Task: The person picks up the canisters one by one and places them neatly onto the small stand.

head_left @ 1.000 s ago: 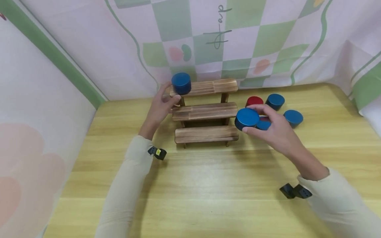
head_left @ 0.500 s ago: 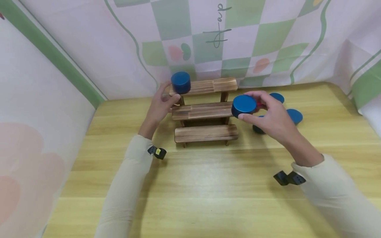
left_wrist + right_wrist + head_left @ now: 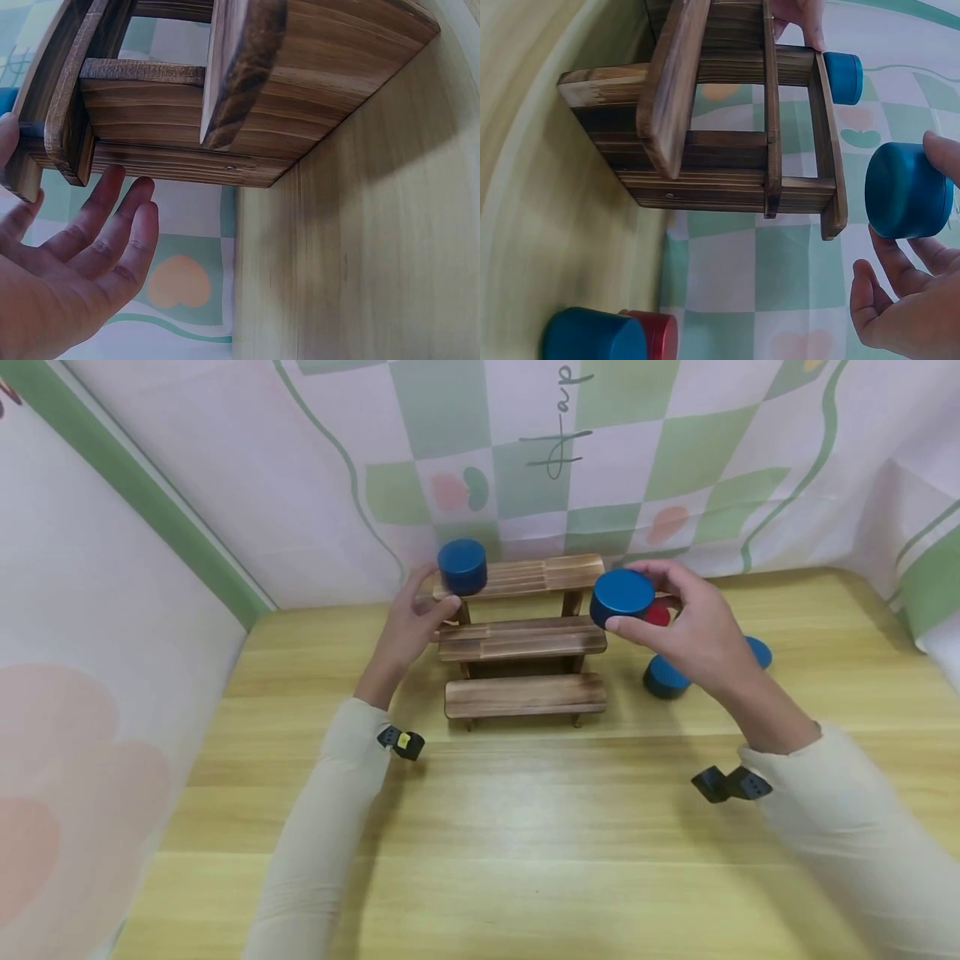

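Note:
A three-tier wooden stand [image 3: 525, 695] is on the table against the back cloth. One blue round tin [image 3: 462, 567] sits at the left end of its top board. There my left hand [image 3: 405, 631] grips the board's end, thumb in front and index finger behind; in the left wrist view its other fingers [image 3: 97, 240] spread free. Thumb and fingers of my right hand [image 3: 701, 631] pinch another blue round tin [image 3: 623, 593], held in the air beside the top board's right end. The right wrist view shows this held tin [image 3: 907, 191] apart from the stand.
Right of the stand, a red tin [image 3: 657, 614] is partly hidden by my right hand. Blue tins stand nearby, one in front [image 3: 666, 678] and one farther right [image 3: 760, 652]. A checked cloth [image 3: 528, 477] hangs right behind the stand.
My right hand has raised its blue tin from beside the lower tiers to about top-board height. The left hand stays at the stand's top left end.

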A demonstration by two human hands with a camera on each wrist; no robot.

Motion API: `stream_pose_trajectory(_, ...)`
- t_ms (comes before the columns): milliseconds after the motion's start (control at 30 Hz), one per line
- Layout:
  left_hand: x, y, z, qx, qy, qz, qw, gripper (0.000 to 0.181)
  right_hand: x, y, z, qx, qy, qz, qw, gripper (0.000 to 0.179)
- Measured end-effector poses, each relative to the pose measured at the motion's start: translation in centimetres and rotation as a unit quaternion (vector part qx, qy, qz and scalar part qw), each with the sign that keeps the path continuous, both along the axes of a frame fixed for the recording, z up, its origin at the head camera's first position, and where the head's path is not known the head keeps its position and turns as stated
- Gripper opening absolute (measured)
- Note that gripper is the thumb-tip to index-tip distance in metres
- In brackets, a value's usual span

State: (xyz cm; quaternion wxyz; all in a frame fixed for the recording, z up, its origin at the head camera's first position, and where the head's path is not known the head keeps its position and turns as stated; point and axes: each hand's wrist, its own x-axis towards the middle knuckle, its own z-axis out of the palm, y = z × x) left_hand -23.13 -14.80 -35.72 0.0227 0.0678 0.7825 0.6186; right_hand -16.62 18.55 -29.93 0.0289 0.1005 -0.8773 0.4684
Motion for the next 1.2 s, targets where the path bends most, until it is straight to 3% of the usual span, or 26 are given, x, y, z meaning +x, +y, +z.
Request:
stream_pose_trajectory(167,0.1,0.1,0.0,-0.002,0.001,0.002,1.0,0.066,-0.2,-0.4,0.2,-0.017,0.004,0.003,0.9998,0.063)
stream_pose_trajectory(467,0.2,0.0,0.1,-0.009,0.003,0.008,0.9999,0.065,-1.2,-1.3,0.6,0.013,-0.016,0.016,0.9997,0.07)
stream_pose_trajectory(933,0.3,0.3,-0.1,-0.01,0.023,0.007,0.9997,0.064,-4.8,-2.2,1.4,-0.033,-0.015,-0.005,0.9993,0.07)
stream_pose_trajectory(1200,0.2,0.9,-0.4,-0.006,0.019,0.004,0.9998,0.062,-5.7,-2.2,1.3,-0.045,-0.034,-0.008,0.9983,0.069)
